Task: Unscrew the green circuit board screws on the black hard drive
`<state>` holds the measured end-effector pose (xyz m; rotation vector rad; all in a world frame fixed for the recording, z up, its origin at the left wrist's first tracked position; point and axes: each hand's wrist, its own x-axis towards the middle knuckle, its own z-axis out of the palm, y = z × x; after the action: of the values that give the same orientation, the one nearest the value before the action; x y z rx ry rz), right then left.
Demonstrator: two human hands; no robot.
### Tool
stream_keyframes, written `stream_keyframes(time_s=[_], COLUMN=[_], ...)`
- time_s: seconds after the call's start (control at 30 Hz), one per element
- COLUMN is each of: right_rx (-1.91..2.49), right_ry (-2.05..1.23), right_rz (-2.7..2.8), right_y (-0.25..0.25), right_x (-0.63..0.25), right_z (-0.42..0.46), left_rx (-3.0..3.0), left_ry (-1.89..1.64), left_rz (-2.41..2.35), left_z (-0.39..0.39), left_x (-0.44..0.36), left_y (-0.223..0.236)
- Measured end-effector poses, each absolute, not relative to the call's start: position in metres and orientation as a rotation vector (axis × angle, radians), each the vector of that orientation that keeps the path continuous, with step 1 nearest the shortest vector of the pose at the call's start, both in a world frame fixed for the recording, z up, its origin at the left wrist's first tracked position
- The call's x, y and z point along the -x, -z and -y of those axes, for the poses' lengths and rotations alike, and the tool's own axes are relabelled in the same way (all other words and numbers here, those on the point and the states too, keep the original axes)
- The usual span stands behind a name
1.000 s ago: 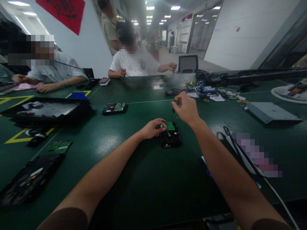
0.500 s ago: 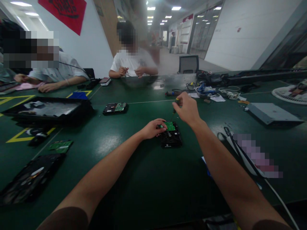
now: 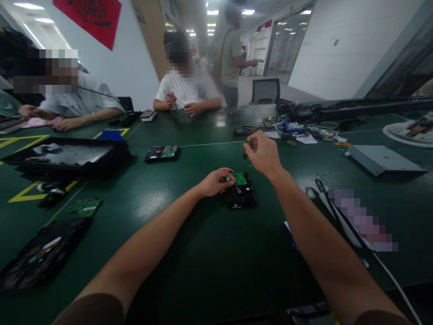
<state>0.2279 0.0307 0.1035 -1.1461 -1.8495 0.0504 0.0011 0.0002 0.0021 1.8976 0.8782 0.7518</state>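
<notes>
A black hard drive (image 3: 241, 196) lies on the green table (image 3: 199, 253) in front of me, its green circuit board (image 3: 241, 178) facing up at the far end. My left hand (image 3: 216, 182) grips the drive's left side, thumb and fingers over the board's edge. In my right hand (image 3: 263, 151) is a small screwdriver (image 3: 244, 153) with a yellow-topped handle, pinched upright. Its thin shaft points down at the far edge of the board; whether the tip touches a screw is too small to tell. Tiny bits lie just right of the shaft.
Another hard drive (image 3: 163, 153) lies ahead to the left, near a black tray (image 3: 67, 155). A dark opened device (image 3: 43, 253) and a loose green board (image 3: 84, 206) are at near left. Cables (image 3: 292, 127) and a grey metal box (image 3: 385, 159) stand right. Two people sit opposite; another stands behind.
My hands and the hard drive stay nearly where they were, the screwdriver shifting only slightly. A person has come into view standing behind the table, and the seated person opposite has moved their hands.
</notes>
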Motion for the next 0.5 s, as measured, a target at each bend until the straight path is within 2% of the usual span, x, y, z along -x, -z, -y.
stream_keyframes(time_s=[0.3, 0.5], right_rx=[1.109, 1.113], right_ry=[-0.014, -0.109], right_rz=[1.916, 1.863], right_y=[-0.1073, -0.1039], right_x=[-0.229, -0.2299], right_z=[-0.0275, -0.0312], left_rx=[-1.896, -1.901], left_ry=[-0.76, -0.751], left_rz=[-0.873, -0.876], left_z=[-0.0001, 0.0001], left_x=[-0.0009, -0.0003], left_y=[-0.0015, -0.0025])
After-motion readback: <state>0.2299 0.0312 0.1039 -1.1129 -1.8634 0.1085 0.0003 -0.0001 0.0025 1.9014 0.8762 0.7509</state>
